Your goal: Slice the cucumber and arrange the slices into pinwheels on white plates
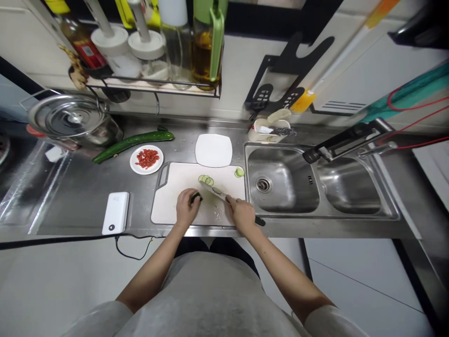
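My right hand (243, 214) is wrapped round the handle of a kitchen knife (212, 189), its blade angled over the cutting board (171, 196). My left hand (186, 206), fingers curled, holds a short dark green piece of cucumber (195, 197) on the board, left of the blade. A few cucumber slices (203, 178) lie just beyond the blade tip, and one slice appears stuck to the blade. More slices (239, 172) sit at the board's far right corner. Small pale bits are scattered near my right hand.
Behind the board lies a white plate (213, 150). A plate of chopped red pieces (134, 167) and a long cucumber (135, 143) are to the left, with a lidded steel pot (105, 132) further back. A white power bank (116, 213) lies front left; a double sink (284, 187) adjoins right.
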Action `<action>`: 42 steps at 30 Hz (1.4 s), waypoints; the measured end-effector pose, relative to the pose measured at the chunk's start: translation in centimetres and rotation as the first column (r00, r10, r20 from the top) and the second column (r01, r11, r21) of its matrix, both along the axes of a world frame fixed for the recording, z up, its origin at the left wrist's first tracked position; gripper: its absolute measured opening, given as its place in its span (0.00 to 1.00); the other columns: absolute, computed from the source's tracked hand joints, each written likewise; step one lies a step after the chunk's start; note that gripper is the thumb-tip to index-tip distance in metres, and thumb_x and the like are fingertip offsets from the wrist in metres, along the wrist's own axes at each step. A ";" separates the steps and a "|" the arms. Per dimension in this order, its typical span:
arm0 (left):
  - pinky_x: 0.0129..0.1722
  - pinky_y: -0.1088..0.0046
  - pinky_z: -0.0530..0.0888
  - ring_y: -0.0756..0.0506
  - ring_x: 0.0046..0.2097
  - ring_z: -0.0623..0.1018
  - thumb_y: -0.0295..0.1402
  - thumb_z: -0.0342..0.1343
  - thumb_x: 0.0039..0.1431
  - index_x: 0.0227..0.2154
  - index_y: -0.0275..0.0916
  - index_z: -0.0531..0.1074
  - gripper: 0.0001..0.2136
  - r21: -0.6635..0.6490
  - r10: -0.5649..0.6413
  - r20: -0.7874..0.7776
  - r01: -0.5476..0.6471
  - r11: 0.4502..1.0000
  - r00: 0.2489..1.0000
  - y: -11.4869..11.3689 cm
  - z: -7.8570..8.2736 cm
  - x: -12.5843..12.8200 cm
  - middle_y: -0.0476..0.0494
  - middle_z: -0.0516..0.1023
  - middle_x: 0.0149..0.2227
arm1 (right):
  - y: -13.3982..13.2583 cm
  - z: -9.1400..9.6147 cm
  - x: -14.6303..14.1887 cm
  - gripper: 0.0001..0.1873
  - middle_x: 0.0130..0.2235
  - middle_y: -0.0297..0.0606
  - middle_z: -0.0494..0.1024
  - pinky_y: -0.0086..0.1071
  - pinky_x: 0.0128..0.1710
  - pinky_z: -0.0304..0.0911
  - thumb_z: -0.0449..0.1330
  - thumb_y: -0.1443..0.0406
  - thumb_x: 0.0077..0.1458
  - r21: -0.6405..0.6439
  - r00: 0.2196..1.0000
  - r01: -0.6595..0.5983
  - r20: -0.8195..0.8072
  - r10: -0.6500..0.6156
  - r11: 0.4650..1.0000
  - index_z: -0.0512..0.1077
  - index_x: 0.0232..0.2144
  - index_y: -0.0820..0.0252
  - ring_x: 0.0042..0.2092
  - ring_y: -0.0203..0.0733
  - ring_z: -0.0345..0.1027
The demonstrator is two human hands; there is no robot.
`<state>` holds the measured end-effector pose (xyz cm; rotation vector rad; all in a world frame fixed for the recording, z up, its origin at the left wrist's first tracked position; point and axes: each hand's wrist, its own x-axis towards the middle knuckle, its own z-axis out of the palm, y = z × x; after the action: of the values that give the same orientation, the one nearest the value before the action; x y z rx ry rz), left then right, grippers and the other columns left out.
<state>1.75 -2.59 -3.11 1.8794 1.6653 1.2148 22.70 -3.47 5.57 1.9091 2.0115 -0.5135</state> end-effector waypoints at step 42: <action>0.38 0.69 0.67 0.46 0.36 0.73 0.35 0.54 0.56 0.33 0.42 0.75 0.06 -0.391 -0.119 -0.116 0.065 0.918 0.986 10.1 2.1 2.5 0.47 0.76 0.34 | -4.2 -2.1 5.4 0.20 0.40 0.42 0.76 0.31 0.38 0.52 0.50 0.62 0.62 0.182 0.995 0.082 -0.077 -0.069 0.980 0.66 0.56 0.55 0.42 0.44 0.67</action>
<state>4.22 7.46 -1.04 1.7976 1.7127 0.6684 28.09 -7.64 3.50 2.1106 2.1025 -0.4310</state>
